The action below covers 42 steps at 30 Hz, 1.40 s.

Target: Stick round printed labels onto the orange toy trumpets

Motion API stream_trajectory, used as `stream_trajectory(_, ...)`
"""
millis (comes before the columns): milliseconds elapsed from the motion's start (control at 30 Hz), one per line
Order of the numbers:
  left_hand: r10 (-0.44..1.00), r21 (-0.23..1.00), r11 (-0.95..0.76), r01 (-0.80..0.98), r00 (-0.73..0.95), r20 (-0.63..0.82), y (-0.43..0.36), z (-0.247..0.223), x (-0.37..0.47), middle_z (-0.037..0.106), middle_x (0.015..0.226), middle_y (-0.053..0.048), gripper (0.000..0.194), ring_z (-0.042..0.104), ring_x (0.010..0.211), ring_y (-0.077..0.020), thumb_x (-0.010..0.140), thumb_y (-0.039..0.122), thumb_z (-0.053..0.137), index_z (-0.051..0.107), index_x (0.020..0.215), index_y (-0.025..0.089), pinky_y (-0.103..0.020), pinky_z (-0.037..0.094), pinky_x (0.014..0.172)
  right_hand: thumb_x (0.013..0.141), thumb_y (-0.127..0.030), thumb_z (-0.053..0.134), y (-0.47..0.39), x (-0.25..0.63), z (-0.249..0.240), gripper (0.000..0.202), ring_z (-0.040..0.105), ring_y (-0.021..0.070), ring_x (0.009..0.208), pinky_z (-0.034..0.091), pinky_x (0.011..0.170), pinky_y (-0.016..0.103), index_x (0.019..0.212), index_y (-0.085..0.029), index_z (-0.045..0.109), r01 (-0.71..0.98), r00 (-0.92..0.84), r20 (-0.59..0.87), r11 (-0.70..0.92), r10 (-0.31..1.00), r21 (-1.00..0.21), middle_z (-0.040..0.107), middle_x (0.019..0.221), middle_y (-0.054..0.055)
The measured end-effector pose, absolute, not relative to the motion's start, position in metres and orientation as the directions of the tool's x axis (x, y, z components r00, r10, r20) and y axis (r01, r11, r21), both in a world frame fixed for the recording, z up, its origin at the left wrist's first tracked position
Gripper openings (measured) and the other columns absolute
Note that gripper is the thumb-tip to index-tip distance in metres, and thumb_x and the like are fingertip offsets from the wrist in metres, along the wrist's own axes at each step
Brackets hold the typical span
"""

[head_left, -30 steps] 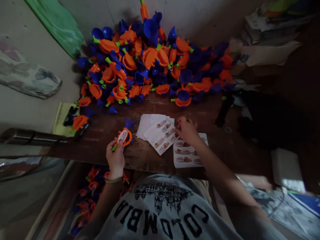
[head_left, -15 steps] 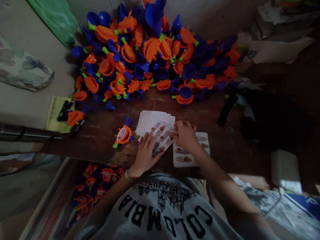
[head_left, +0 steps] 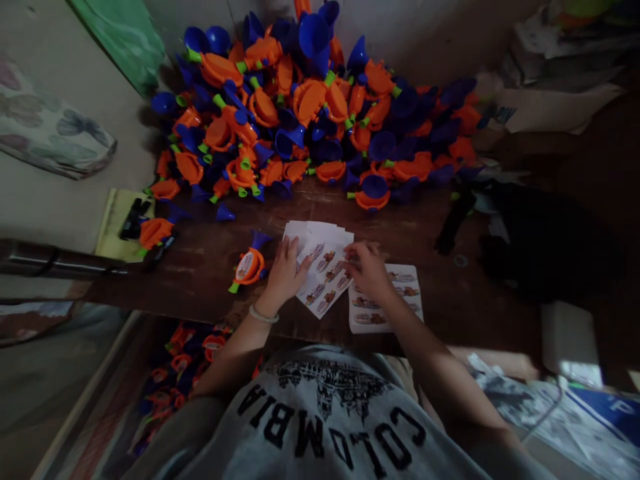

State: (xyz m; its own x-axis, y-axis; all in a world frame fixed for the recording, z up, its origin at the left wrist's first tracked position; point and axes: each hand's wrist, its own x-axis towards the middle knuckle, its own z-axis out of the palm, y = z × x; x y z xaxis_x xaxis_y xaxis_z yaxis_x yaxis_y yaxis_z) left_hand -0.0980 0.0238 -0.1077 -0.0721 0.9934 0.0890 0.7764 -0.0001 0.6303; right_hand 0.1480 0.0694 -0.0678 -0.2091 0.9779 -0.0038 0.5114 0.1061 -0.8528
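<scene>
White paper first: the printed sheet (head_left: pixel 327 277) lies between the two hands, askew, one corner pointing toward the torso. The left hand (head_left: pixel 285 272) rests over its left side, fingers extended, thumb apart; the right hand (head_left: pixel 366 265) curls at its right edge, and I cannot tell whether those fingertips pinch it. Neither is clearly nearer the sheet. Under the right hand and wrist sits a printed stack (head_left: pixel 369 320); plain sheets (head_left: pixel 325 231) show beyond the fingertips. Just left of the left hand, and much nearer it than the right, an unheld orange horn (head_left: pixel 246 267) slants, lime mouthpiece bodyward, blue bell away. Well beyond both hands, similar horns (head_left: pixel 310 100) lie heaped.
</scene>
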Motion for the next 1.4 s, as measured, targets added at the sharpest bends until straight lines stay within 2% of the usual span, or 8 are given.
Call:
stream_trajectory(167,0.998,0.614,-0.016,0.789,-0.026,0.061,0.027,-0.112,-0.091,0.049,0.167,-0.024,0.072,0.039,0.163,-0.0399,0.108,0.064,0.034,0.058,0.154,0.013,-0.065,0.032,0.133,0.083,-0.042,0.07,0.074,0.2,-0.073,0.029,0.062,0.0174,0.079,0.053,0.072,0.032,0.106,-0.027,0.059,0.173,0.132,0.05,0.026,0.99,-0.985,0.067,0.096,0.0)
stream_trajectory(300,0.999,0.518,-0.017,0.855,-0.006,0.044,0.013,-0.104,-0.066,0.037,0.175,-0.023,0.075,0.028,0.167,-0.0453,0.104,0.065,0.047,0.051,0.161,0.017,-0.07,0.027,0.132,0.083,-0.047,0.074,0.071,0.24,-0.081,0.034,0.061,0.0129,0.073,0.052,0.065,0.027,0.107,-0.029,0.06,-0.079,0.386,-0.045,-0.016,0.922,-0.997,0.069,0.099,-0.003)
stream_trajectory(500,0.999,0.345,-0.039,0.938,0.035,0.018,0.003,-0.096,-0.037,0.027,0.18,-0.017,0.071,0.02,0.169,-0.0464,0.102,0.058,0.057,0.045,0.165,0.029,-0.081,0.024,0.128,0.069,-0.046,0.087,0.058,0.237,-0.093,0.042,0.069,0.0127,0.078,0.061,0.075,0.031,0.101,-0.027,0.066,-0.305,0.413,-0.186,-0.058,0.892,-0.951,0.074,0.095,-0.004)
stream_trajectory(700,1.0,0.569,-0.031,0.822,0.026,0.016,0.004,-0.085,-0.04,0.03,0.179,-0.018,0.065,0.015,0.17,-0.0449,0.103,0.063,0.053,0.059,0.155,0.024,-0.081,0.007,0.131,0.071,-0.046,0.088,0.054,0.217,-0.079,0.045,0.072,0.0145,0.086,0.061,0.08,0.032,0.105,-0.028,0.065,-0.356,0.359,-0.195,-0.06,0.913,-0.933,0.076,0.104,-0.002)
stream_trajectory(833,0.999,0.99,-0.005,0.143,0.045,-0.002,0.004,-0.064,-0.046,0.059,0.162,-0.018,0.078,0.045,0.16,-0.0394,0.096,0.083,0.047,0.072,0.139,0.022,-0.065,0.032,0.133,0.07,-0.043,0.089,0.057,0.198,-0.062,0.047,0.066,0.0135,0.079,0.056,0.071,0.027,0.107,-0.028,0.064,-0.323,0.325,-0.163,-0.053,0.932,-0.945,0.071,0.094,-0.004)
stream_trajectory(967,0.971,0.861,0.236,-0.45,0.141,-0.192,0.001,-0.042,-0.037,0.082,0.124,-0.015,0.073,0.075,0.124,-0.0394,0.068,0.074,0.09,0.08,0.117,0.02,-0.058,0.06,0.112,0.081,-0.044,0.079,0.057,0.173,-0.044,0.039,0.063,0.0154,0.079,0.056,0.068,0.028,0.111,-0.03,0.059,-0.074,0.244,0.004,0.023,0.97,-0.997,0.065,0.095,-0.002)
stream_trajectory(1167,0.959,0.867,0.047,-0.496,-0.22,-0.178,0.008,-0.029,-0.022,0.085,0.115,-0.006,0.049,0.079,0.115,-0.0284,0.069,0.046,0.099,0.083,0.109,0.023,-0.047,0.06,0.113,0.101,-0.036,0.061,0.034,0.151,-0.007,0.025,0.06,0.0304,0.13,0.051,0.113,0.052,0.124,-0.028,0.066,0.575,0.017,0.481,0.385,0.877,-0.722,0.066,0.134,0.013)
stream_trajectory(1400,0.966,0.878,0.075,-0.472,-0.185,-0.182,-0.002,-0.033,-0.021,0.085,0.112,-0.004,0.049,0.078,0.111,-0.0252,0.068,0.053,0.098,0.084,0.104,0.023,-0.045,0.059,0.114,0.101,-0.037,0.066,0.024,0.136,0.006,0.013,0.065,0.0306,0.122,0.053,0.109,0.052,0.105,-0.031,0.076,0.621,-0.165,0.378,0.393,0.911,-0.678,0.081,0.107,0.005)
